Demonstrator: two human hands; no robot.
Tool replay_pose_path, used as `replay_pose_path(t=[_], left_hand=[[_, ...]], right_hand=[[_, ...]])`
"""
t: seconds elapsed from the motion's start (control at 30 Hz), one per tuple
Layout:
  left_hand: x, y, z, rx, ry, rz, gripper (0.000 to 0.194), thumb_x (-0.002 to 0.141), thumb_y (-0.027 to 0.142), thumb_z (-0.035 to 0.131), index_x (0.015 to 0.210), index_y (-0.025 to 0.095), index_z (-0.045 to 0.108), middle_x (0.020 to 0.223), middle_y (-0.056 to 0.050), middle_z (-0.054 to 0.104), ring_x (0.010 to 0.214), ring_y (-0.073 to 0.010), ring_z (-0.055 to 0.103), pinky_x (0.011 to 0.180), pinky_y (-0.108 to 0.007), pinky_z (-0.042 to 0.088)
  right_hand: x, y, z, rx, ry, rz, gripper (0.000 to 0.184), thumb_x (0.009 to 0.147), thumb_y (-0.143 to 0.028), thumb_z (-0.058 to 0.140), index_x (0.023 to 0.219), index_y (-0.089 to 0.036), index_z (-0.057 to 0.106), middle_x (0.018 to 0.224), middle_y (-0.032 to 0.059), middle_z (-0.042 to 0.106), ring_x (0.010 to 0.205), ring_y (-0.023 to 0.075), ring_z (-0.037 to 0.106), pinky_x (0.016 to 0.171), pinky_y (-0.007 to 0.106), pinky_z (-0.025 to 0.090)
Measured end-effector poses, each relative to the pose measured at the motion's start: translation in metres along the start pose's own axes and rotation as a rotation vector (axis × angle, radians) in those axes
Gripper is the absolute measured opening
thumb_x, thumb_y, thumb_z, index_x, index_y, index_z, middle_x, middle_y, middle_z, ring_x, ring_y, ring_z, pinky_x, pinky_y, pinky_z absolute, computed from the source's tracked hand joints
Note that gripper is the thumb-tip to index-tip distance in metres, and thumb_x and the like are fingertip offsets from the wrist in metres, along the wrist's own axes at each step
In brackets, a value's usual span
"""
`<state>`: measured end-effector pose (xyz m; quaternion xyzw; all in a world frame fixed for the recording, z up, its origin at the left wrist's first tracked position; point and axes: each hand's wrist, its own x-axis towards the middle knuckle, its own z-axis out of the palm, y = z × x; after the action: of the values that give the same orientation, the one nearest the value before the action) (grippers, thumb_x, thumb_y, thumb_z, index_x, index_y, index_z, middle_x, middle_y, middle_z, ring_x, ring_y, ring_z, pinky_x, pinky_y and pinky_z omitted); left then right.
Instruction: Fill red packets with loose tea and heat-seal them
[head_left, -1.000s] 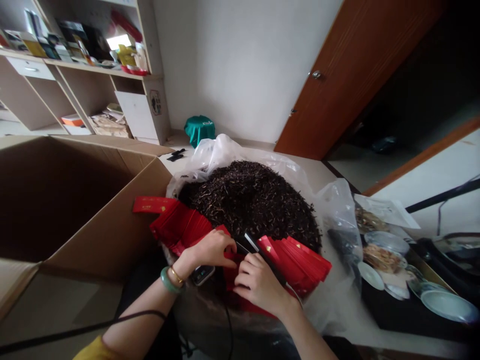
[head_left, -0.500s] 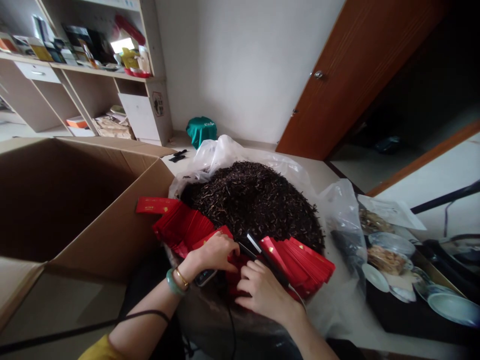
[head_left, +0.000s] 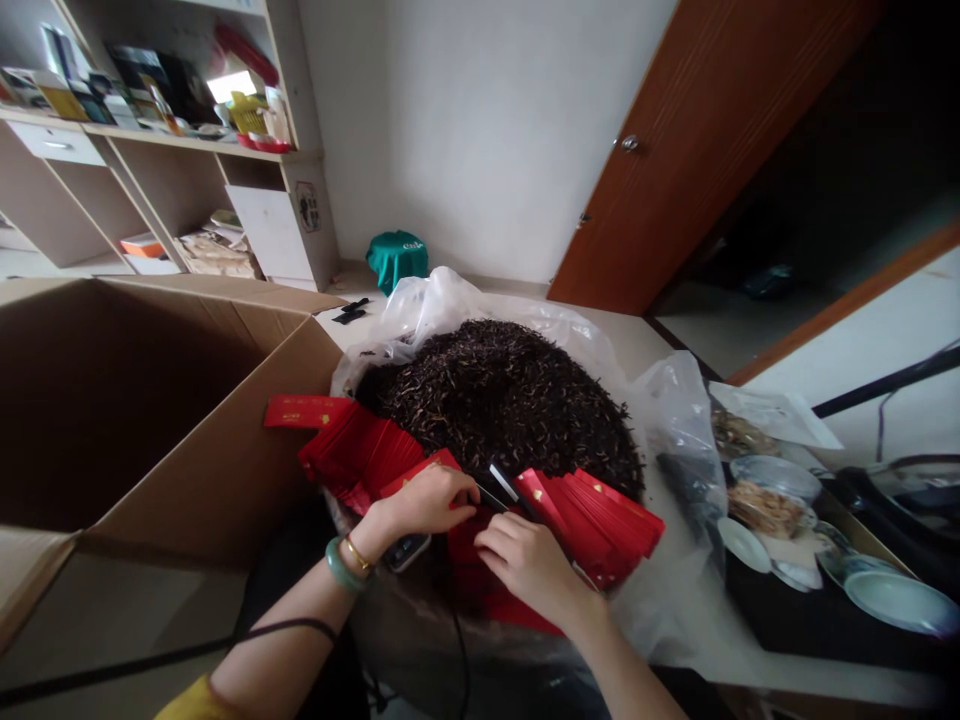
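Red foil packets lie in a fanned stack on the left (head_left: 367, 455) and in another fan on the right (head_left: 600, 525). Behind them rises a heap of dark dried tea leaves (head_left: 510, 400) in a clear plastic bag (head_left: 435, 298). My left hand (head_left: 433, 500), with a jade bangle, is closed in a pinch at the left fan's inner end. My right hand (head_left: 529, 562) has its fingers curled together beside the right fan. What either holds is hidden. Red packet material (head_left: 476, 570) shows beneath both hands. A slim black-and-white bar (head_left: 504, 483) pokes out between them.
A large open cardboard box (head_left: 217, 430) stands at the left. On the right are a clear tub of brownish pieces (head_left: 772, 495) and a pale dish (head_left: 896, 600). A small device (head_left: 409, 553) sits under my left wrist, and a black cable (head_left: 461, 650) hangs below.
My left fingers have drawn together and lifted slightly off the red packet material. My right fingers have curled in closer. The whole view has shifted a little.
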<state>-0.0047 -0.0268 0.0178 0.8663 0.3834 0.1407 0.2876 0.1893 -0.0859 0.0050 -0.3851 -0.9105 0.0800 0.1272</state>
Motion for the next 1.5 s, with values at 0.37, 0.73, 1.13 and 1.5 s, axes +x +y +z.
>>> replay_pose_path(t=[0.37,0.73,1.13,1.5], left_hand=[[-0.001,-0.001,0.000,0.014,0.014,0.000,0.013,0.079,0.019,0.063,0.090,0.017,0.070,0.081,-0.004,0.072,0.071,-0.0154,0.063,0.065,-0.023,0.044],[0.000,-0.001,0.001,0.001,0.018,0.030,0.013,0.078,0.016,0.061,0.088,0.016,0.069,0.077,-0.003,0.070,0.068,-0.0145,0.062,0.064,-0.022,0.044],[-0.001,-0.003,0.002,-0.006,0.027,0.046,0.015,0.077,0.016,0.062,0.089,0.016,0.069,0.081,-0.004,0.072,0.072,-0.0158,0.064,0.067,-0.023,0.045],[-0.001,0.000,0.001,-0.002,0.011,0.013,0.017,0.076,0.016,0.063,0.091,0.016,0.070,0.085,-0.006,0.073,0.075,-0.0173,0.065,0.069,-0.024,0.046]], right_hand=[[0.000,-0.005,0.011,-0.081,-0.060,0.070,0.014,0.081,-0.007,0.062,0.076,-0.020,0.061,0.078,0.0021,0.064,0.075,0.0179,0.061,0.059,0.027,0.042],[0.001,-0.012,0.009,-0.140,-0.076,0.084,0.016,0.082,-0.004,0.061,0.077,-0.019,0.061,0.078,0.0017,0.063,0.076,0.0171,0.060,0.057,0.025,0.042],[0.000,-0.012,0.014,-0.143,-0.007,0.080,0.018,0.081,-0.002,0.060,0.075,-0.019,0.059,0.077,0.0011,0.062,0.073,0.0163,0.058,0.056,0.025,0.040],[-0.001,-0.016,0.004,-0.112,-0.004,0.034,0.018,0.073,-0.002,0.064,0.067,-0.019,0.058,0.072,-0.0001,0.062,0.071,0.0151,0.058,0.056,0.024,0.039]])
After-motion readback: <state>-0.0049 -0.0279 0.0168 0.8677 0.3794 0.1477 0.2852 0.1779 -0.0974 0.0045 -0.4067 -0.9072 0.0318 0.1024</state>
